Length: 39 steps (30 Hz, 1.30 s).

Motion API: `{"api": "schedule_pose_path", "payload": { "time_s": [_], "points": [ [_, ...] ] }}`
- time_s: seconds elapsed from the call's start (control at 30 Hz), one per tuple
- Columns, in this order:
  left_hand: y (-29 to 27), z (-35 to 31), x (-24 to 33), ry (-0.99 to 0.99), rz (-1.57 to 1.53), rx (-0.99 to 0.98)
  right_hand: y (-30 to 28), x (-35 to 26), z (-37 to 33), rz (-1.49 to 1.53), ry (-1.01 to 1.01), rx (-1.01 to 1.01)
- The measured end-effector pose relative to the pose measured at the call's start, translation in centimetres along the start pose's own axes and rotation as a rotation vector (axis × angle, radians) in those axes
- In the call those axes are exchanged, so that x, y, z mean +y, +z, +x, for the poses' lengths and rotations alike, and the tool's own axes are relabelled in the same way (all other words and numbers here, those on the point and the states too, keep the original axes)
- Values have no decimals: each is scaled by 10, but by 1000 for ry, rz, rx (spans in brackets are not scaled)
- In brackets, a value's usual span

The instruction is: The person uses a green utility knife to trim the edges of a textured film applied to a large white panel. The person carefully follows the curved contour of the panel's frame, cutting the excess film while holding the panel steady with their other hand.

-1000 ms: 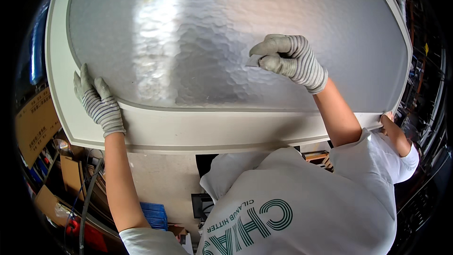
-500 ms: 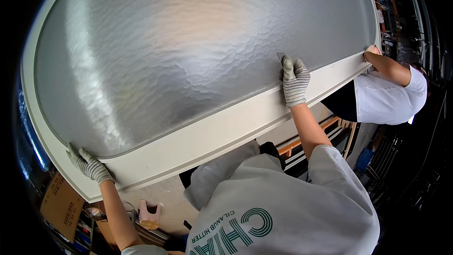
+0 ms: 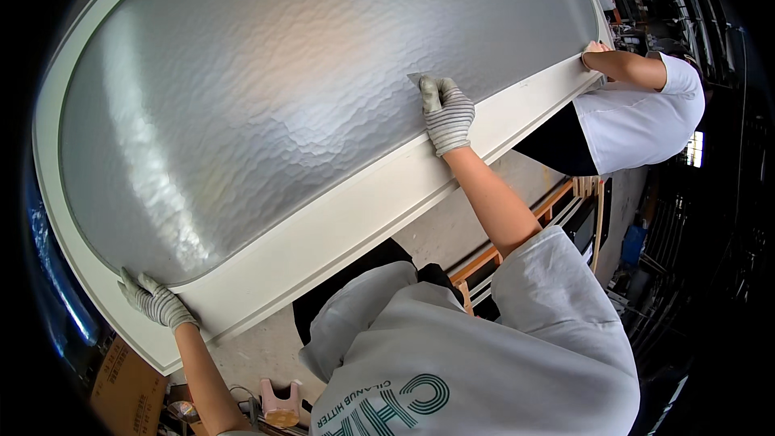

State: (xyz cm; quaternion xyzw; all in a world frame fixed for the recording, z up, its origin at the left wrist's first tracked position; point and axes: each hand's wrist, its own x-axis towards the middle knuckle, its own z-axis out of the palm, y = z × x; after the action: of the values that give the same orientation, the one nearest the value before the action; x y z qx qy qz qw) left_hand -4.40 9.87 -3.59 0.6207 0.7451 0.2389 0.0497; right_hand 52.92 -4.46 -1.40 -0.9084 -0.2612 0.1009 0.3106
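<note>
A large white-framed panel (image 3: 355,226) with rippled, translucent glass (image 3: 266,113) stretches in front of me. My left hand (image 3: 157,300), in a grey-striped glove, rests with fingers spread on the frame's near left corner, fingertips at the glass edge. My right hand (image 3: 446,113), gloved alike, is closed with the thumb pressed on a small thin pointed blade (image 3: 415,78). The blade sticks out over the glass from the fingertips; whether it touches the surface I cannot tell. The wrist lies across the near frame rail.
At the panel's right end a co-worker in a white shirt (image 3: 642,125) has a hand (image 3: 596,50) on the frame. Below are a cardboard box (image 3: 127,391), a pink stool (image 3: 280,402) and wooden slats (image 3: 476,265). Dark shelving fills the right side.
My right hand with the blade has moved left along the near frame rail. My left hand stays on the corner. The whole view has shifted and turned a little.
</note>
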Motion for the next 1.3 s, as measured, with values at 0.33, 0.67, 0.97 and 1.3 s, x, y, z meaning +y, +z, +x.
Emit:
{"api": "schedule_pose_path", "payload": {
  "time_s": [0.33, 0.67, 0.97, 1.3],
  "points": [
    [3, -4, 15, 1, 52, 35, -2, -1, 1, 132, -75, 55],
    [-2, -5, 16, -6, 97, 58, 1, 13, 5, 392, -21, -15],
    [-3, -4, 21, -5, -93, 127, -2, 25, 6, 401, -81, -174],
    [-6, -2, 28, -51, -54, 145, -6, 16, 7, 225, -199, -175]
  ]
}}
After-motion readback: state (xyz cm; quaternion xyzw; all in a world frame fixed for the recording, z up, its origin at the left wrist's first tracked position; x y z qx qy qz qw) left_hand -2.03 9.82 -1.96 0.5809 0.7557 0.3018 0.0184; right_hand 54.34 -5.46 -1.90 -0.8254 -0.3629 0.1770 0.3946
